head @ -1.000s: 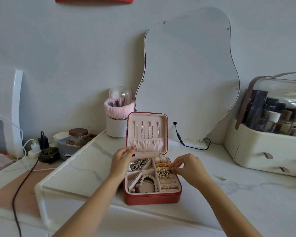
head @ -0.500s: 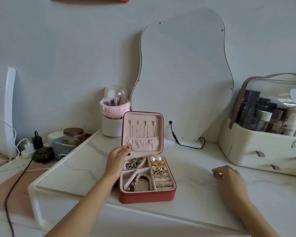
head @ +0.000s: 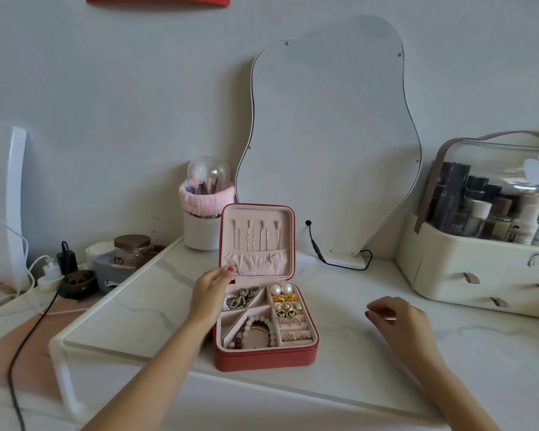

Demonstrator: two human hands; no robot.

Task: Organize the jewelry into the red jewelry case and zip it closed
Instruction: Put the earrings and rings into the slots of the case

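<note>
The red jewelry case (head: 263, 357) lies open on the marble top, its lid (head: 255, 241) upright with several thin pins in the pink lining. Its compartments hold a beaded bracelet (head: 257, 332), pearl earrings (head: 280, 288), a silver chain (head: 241, 298) and gold pieces (head: 285, 315). My left hand (head: 210, 293) rests against the case's left side, a fingertip touching the lid's lower left corner. Well to the right of the case, my right hand (head: 397, 320) hovers just above the marble with its fingertips bunched in a pinch; what they pinch is hidden.
A wavy mirror (head: 330, 135) leans on the wall behind the case, its black cable (head: 319, 255) trailing on the marble. A brush cup (head: 203, 216) stands back left, a cosmetics organizer (head: 479, 265) at the right. Plugs, a jar (head: 131, 250) and cords crowd the lower left shelf.
My right hand left the case's earring compartment, swept right to a small piece lying on the marble, and now has its fingertips closed there. The left hand stayed at the case.
</note>
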